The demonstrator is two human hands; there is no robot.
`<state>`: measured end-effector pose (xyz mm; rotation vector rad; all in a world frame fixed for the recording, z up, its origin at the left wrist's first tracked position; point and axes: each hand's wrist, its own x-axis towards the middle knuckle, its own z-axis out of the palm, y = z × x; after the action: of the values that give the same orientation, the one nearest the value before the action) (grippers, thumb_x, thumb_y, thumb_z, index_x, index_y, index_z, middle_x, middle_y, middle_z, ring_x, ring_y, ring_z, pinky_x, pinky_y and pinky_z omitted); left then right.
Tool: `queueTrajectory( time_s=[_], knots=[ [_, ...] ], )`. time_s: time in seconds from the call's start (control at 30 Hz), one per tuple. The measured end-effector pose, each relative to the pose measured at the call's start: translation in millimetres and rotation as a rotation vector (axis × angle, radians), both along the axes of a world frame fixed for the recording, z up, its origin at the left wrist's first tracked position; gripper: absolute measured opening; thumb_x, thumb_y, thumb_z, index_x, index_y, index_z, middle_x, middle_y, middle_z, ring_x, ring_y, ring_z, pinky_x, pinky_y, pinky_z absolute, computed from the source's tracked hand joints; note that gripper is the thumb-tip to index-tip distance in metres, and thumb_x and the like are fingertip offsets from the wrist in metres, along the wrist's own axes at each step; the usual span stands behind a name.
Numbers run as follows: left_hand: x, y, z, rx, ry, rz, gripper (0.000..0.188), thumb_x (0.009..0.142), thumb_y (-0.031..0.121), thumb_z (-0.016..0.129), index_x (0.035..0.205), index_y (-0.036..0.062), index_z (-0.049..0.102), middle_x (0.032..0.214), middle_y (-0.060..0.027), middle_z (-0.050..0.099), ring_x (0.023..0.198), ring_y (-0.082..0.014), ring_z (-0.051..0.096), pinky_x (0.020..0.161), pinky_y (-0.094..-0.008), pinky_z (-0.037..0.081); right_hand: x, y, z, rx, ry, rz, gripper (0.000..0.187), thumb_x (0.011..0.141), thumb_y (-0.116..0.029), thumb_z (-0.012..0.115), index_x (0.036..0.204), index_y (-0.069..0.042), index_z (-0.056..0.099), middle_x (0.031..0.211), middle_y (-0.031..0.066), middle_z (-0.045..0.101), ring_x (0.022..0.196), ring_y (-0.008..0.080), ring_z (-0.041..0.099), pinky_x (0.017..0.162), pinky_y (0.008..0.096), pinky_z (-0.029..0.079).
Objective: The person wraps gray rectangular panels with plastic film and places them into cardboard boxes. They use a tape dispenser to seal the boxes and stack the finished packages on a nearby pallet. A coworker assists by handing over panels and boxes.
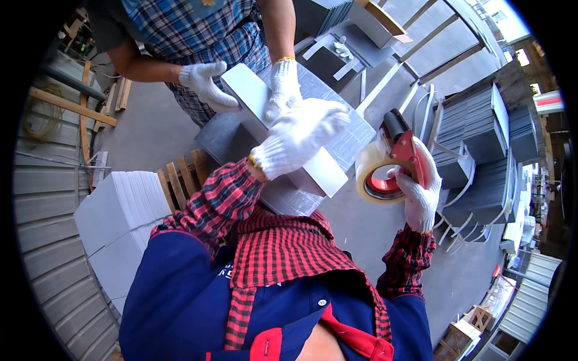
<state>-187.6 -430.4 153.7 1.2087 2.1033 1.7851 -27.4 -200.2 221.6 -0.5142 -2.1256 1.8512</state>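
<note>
A grey bench [358, 132] stands cornerwise between the person and a co-worker in a checked apron [198, 30]; across it lies a long white box [328, 171], one end toward the far left edge, the other at the near right edge; the left forearm crosses the near left edge obliquely, its gloved left hand [301, 135] palm down above the middle of the box, fingers extended to the right and slightly blurred, grasping nothing; whether it presses on the box cannot be told; the co-worker's gloved hands [208, 87] are at the box's far portion, one beside its left side, the other just beyond the person's left hand; the right forearm rises outside the bench's right corner, its gloved right hand [424, 195] closed firmly around a red tape dispenser [415, 153], thumb bent inward at the hub; the dispenser projects upward and leftward from this grip, well apart from the box; it carries a wide roll of clear tape [366, 168] on its left and a black roller [395, 124] at its upper end.
</note>
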Motion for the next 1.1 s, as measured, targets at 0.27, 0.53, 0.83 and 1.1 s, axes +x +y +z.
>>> queueTrajectory(
  time_s=[0.27, 0.53, 0.83, 1.1],
  knots=[
    [-16, 8, 25, 0.108, -0.074, -0.472, 0.039, 0.106, 0.015, 0.041, 0.143, 0.0043, 0.046, 0.144, -0.0102, 0.048, 0.133, -0.0193, 0.047, 0.112, -0.0308, 0.037, -14, -29, 27, 0.147, 0.050, -0.026, 0.070, 0.065, -0.010, 0.068, 0.134, -0.007, 0.059, 0.116, 0.0148, 0.066, 0.086, 0.0204, 0.070, 0.081, 0.0343, 0.058],
    [-14, -10, 57, -0.113, -0.165, -0.361, 0.040, 0.102, 0.026, 0.051, 0.137, 0.0063, 0.054, 0.132, -0.0110, 0.058, 0.122, -0.0228, 0.056, 0.103, -0.0337, 0.046, -17, -34, 28, 0.242, 0.009, -0.021, 0.068, 0.064, -0.012, 0.072, 0.131, -0.005, 0.061, 0.120, 0.0141, 0.065, 0.101, 0.0234, 0.066, 0.091, 0.0350, 0.053],
    [-16, 3, 50, -0.052, -0.414, -0.380, 0.059, 0.094, 0.052, 0.061, 0.130, 0.0050, 0.061, 0.117, -0.0116, 0.066, 0.109, -0.0196, 0.063, 0.096, -0.0340, 0.049, -17, -32, 27, 0.249, -0.005, -0.031, 0.066, 0.064, -0.012, 0.074, 0.128, -0.003, 0.063, 0.123, 0.0141, 0.064, 0.110, 0.0233, 0.062, 0.096, 0.0357, 0.050],
    [-50, 16, 13, 0.031, -0.184, -0.693, 0.053, 0.091, 0.030, 0.069, 0.133, 0.0022, 0.053, 0.129, -0.0140, 0.059, 0.122, -0.0214, 0.055, 0.105, -0.0355, 0.043, -14, -20, 24, 0.253, -0.034, 0.031, 0.064, 0.062, -0.009, 0.074, 0.125, -0.002, 0.065, 0.124, 0.0132, 0.063, 0.111, 0.0232, 0.061, 0.099, 0.0345, 0.047]
  ],
)
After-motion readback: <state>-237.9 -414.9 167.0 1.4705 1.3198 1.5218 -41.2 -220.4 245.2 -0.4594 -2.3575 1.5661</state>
